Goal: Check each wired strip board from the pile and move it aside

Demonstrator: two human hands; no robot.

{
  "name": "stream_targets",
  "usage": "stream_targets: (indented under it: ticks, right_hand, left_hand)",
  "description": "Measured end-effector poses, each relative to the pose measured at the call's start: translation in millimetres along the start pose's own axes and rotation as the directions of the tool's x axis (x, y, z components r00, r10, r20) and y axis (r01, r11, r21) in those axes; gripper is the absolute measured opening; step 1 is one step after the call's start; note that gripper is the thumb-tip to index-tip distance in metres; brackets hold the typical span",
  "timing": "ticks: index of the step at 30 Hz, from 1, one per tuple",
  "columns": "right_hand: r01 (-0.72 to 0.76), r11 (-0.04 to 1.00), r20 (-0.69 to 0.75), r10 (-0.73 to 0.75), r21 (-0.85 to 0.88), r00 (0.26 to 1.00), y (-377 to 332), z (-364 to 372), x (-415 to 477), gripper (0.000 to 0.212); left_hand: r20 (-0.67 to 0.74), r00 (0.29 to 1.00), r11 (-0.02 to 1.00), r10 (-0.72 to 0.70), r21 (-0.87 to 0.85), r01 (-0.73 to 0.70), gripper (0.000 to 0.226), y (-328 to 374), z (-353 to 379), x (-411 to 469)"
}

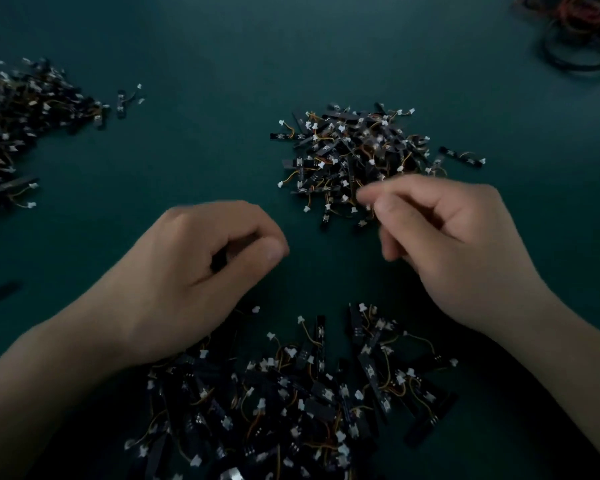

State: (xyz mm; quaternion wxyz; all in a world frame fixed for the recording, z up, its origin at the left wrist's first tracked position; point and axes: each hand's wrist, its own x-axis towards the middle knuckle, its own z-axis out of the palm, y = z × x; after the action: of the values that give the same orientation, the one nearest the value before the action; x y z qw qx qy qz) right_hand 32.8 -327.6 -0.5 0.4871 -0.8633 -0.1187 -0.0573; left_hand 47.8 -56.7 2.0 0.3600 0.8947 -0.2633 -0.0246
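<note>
**Right grip [458, 244] pinched at the middle pile [354, 150], left grip [194, 271] curled**

Both sit over the green surface [222, 46]. I see the right one's thumb and forefinger closed together at the near edge of the middle pile of wired strip boards; blur hides whether they hold anything. The left one curls round a dark shape I cannot identify. A second heap [291, 393] lies near, under the wrists, a third heap [21, 116] far left, and tangled cables [575, 29] far right.

Dark green table surface [222, 36]; at its far right corner, a loose tangle of black and reddish cables [575, 32], partly cut off by the frame edge
</note>
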Motion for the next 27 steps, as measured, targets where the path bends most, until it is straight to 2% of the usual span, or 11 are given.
stream_targets:
  ticks: [3, 6, 8, 12, 16, 19, 21, 23, 27]
  right_hand:
    - [0.125, 0.969, 0.161, -0.091, -0.214, 0.983, 3, -12, -28, 0.038]
    - [0.386, 0.804, 0.275, -0.286, -0.453, 0.918, 11, -11, -52, 0.037]
    - [0.458, 0.717, 0.301, -0.346, -0.525, 0.889, 14, -6, -58, 0.034]
    - [0.398, 0.734, 0.247, -0.312, -0.551, 0.917, 7, 4, -54, 0.035]
    - [0.306, 0.822, 0.199, -0.238, -0.480, 0.951, 1, 7, -50, 0.036]
    - [0.208, 0.885, 0.154, -0.157, -0.417, 0.976, -5, 4, -51, 0.036]
    - [0.175, 0.885, 0.151, -0.121, -0.432, 0.981, -8, 4, -49, 0.046]
    - [0.231, 0.863, 0.225, -0.141, -0.450, 0.964, -11, 4, -48, 0.054]
    - [0.293, 0.832, 0.304, -0.160, -0.470, 0.939, -15, 9, -48, 0.046]
  left_hand:
    - [0.008, 0.997, 0.995, 0.079, 0.055, -0.080, 0.020, 8, 6, -28]
    - [-0.037, 0.995, 0.988, 0.094, 0.126, -0.088, 0.019, 12, 19, -36]
    - [-0.072, 0.994, 0.992, 0.076, 0.105, -0.068, 0.017, 16, 25, -28]
    - [-0.120, 0.993, 0.999, 0.021, 0.035, -0.017, 0.012, 28, 37, -11]
    - [-0.167, 0.982, 0.979, -0.085, -0.198, 0.052, 0.017, 37, 44, 2]
    - [-0.113, 0.992, 0.908, -0.054, -0.418, 0.001, 0.022, 34, 33, 2]
    - [-0.154, 0.988, 0.913, -0.005, -0.404, -0.058, 0.024, 25, 25, -1]
    - [-0.170, 0.985, 0.937, -0.034, -0.348, -0.027, 0.023, 21, 25, -2]
    - [-0.136, 0.985, 0.966, -0.102, -0.250, 0.066, 0.020, 28, 36, 4]
